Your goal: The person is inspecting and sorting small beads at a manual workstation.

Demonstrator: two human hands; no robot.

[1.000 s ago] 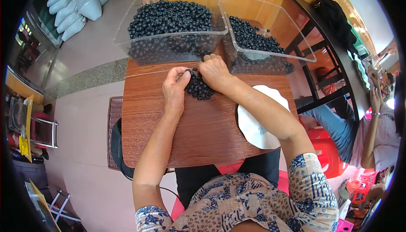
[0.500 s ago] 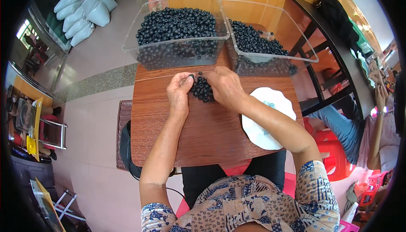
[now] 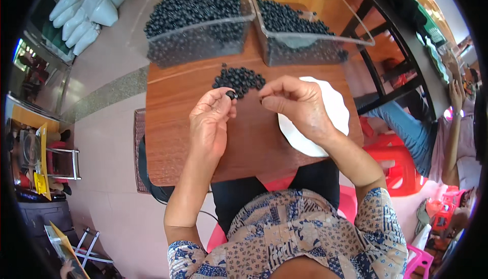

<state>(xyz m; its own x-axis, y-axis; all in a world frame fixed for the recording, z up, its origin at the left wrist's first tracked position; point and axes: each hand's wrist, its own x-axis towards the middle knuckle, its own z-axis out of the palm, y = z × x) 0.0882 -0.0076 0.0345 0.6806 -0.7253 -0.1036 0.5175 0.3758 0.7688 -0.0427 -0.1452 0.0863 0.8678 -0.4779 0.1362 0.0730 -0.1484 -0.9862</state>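
Observation:
My left hand (image 3: 209, 119) pinches a round black bead (image 3: 231, 95) between thumb and forefinger, raised above the wooden table. To its right, my right hand (image 3: 300, 103) has thumb and forefinger pressed together. A small dark bit shows at those fingertips, too small to name. Just beyond both hands lies a loose pile of black beads (image 3: 239, 80), some with a visible hole. Partly under my right hand and wrist is a white plate with a wavy rim (image 3: 333, 109).
At the table's (image 3: 178, 159) far side stand two clear plastic bins, the left bin (image 3: 195, 50) heaped with black beads, the right bin (image 3: 305, 58) less full. A dark side table (image 3: 396, 40) and a seated person (image 3: 447, 142) are on the right. White sacks (image 3: 84, 12) lie far left.
My hands have drawn back toward me from the bead pile and moved apart, uncovering it. The pile looks more spread out. The whole view has shifted, with the table and bins higher in it.

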